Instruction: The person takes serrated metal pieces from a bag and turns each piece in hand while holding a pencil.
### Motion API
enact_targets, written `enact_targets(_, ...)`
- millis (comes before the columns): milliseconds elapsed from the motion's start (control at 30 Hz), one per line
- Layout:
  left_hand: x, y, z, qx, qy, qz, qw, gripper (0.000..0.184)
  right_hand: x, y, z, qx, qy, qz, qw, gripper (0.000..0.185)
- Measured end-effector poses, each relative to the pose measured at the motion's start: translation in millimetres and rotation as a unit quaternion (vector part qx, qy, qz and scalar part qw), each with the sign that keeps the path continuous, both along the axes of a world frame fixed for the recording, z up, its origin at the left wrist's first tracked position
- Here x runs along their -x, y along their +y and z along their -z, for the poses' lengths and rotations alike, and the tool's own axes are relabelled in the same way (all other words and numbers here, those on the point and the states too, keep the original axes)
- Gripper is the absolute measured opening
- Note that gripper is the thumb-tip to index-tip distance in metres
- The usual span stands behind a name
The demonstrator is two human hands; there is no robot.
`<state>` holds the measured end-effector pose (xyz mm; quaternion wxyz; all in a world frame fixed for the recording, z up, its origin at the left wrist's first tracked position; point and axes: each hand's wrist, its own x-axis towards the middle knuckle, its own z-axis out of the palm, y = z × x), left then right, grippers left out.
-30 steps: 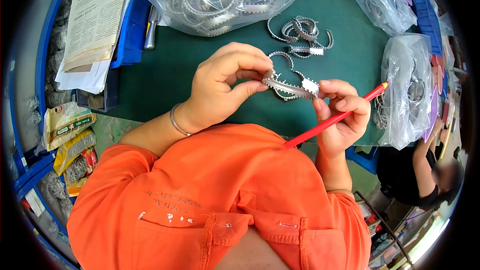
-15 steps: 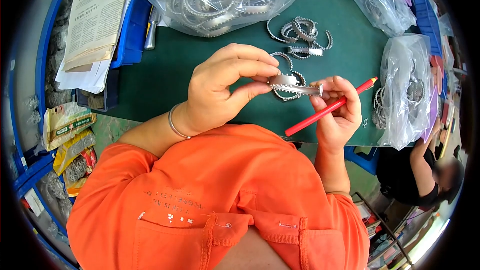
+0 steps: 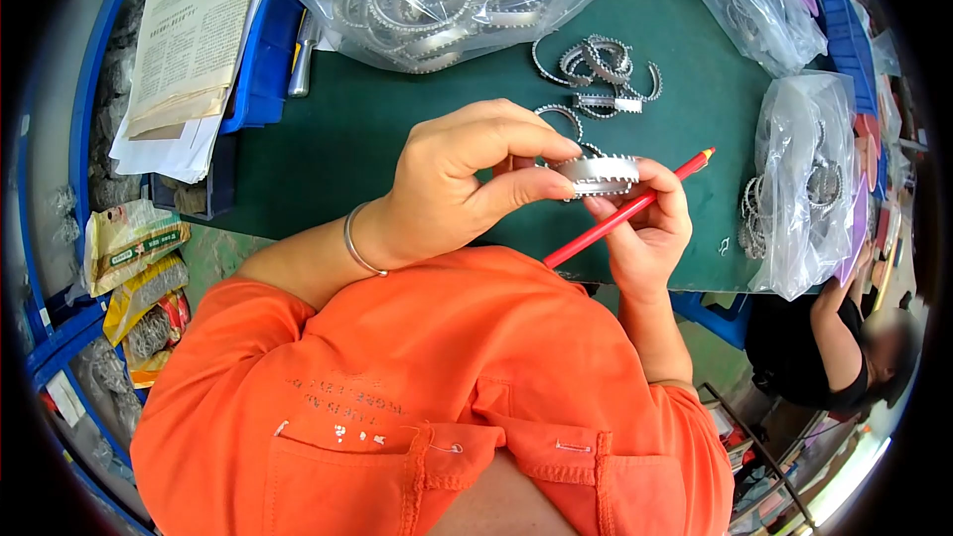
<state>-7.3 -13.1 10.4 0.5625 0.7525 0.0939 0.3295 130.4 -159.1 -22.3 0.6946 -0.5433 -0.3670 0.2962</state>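
A silvery metal ring with toothed edges (image 3: 608, 171) is held above the green table. My left hand (image 3: 452, 174) pinches its left side between thumb and fingers, and a metal bangle circles that wrist. Closed fingers of my right hand (image 3: 647, 243) touch the ring's right side. The same hand carries a red pencil (image 3: 574, 247), slanted across the palm with its tip up to the right. Just behind the held ring, another toothed ring (image 3: 563, 111) lies on the table, partly hidden by my fingers.
Beyond my hands lie several loose toothed rings (image 3: 606, 62). A large clear bag of rings (image 3: 427, 10) stands at the back, with another bag (image 3: 804, 159) at right. Newspapers (image 3: 189, 30) rest by a blue bin (image 3: 266, 65). A person in black (image 3: 804, 342) sits at lower right.
The ring has turned so its broad outer band faces me more, and it sits slightly further right. My left hand moved right; my right hand and the pencil shifted left.
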Motion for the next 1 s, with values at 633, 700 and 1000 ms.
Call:
enact_targets(633, -10.7, 91.2, -90.6, -0.371, -0.003, -0.244, 0.896, 0.029, -29.5, 7.5, -5.7, 0.123, -0.410, -0.119, 0.896, 0.025)
enact_targets(700, -19.5, 100.4, -88.9, -0.225, 0.018, -0.342, 0.912, 0.024, -31.2, 2.8, -2.2, 0.183, -0.445, -0.154, 0.863, 0.025)
enact_targets(1000, -14.9, 10.8, -7.2, -0.124, 0.104, 0.057, 0.985, 0.037, -41.2, 3.0, -19.7, 0.128, 0.107, -0.157, 0.973, 0.019)
